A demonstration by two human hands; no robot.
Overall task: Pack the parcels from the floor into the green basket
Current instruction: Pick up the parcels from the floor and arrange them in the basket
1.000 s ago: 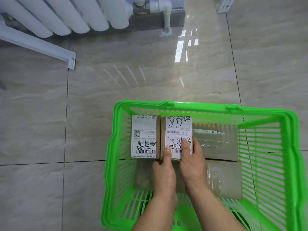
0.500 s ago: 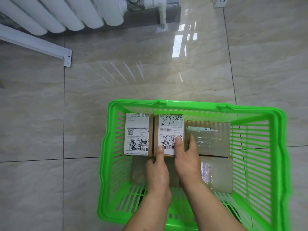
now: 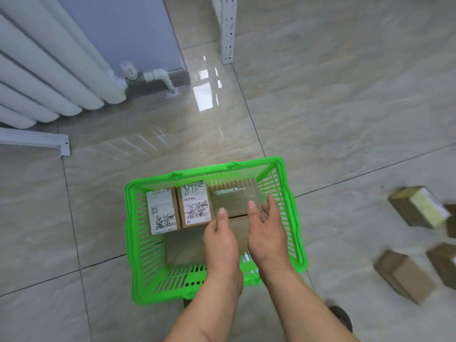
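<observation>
Nearest me, over the near half of the green basket [image 3: 129,218], both of the person's bare hands hang side by side and hold nothing. Left hand [image 3: 220,243] shows its back, fingers loosely bent downward, thumb pointing toward the far wall. Right hand [image 3: 267,230] is spread, fingers relaxed and reaching toward the basket's right wall, thumb up beside the left one. Neither hand touches a parcel as far as I can see.

Under the hands, on the basket floor, lies a flat brown parcel [image 3: 182,253], partly covered by the left wrist. Beyond it, along the far wall, three more sit in a row, touching: a labelled parcel [image 3: 162,211] at the left, a second labelled parcel [image 3: 195,206] with black scribbles in the middle, and a taped brown parcel [image 3: 234,201] at the right, just past the fingertips.

Off to the right, well apart from the basket, several loose parcels [image 3: 404,277] lie blurred on the tiled floor [image 3: 345,119].

Further back on the left, a white rail [image 3: 34,141] lies on the tiles, with a white radiator [image 3: 49,77] and its pipe against the wall. At the far end stands a white perforated post [image 3: 227,30].
</observation>
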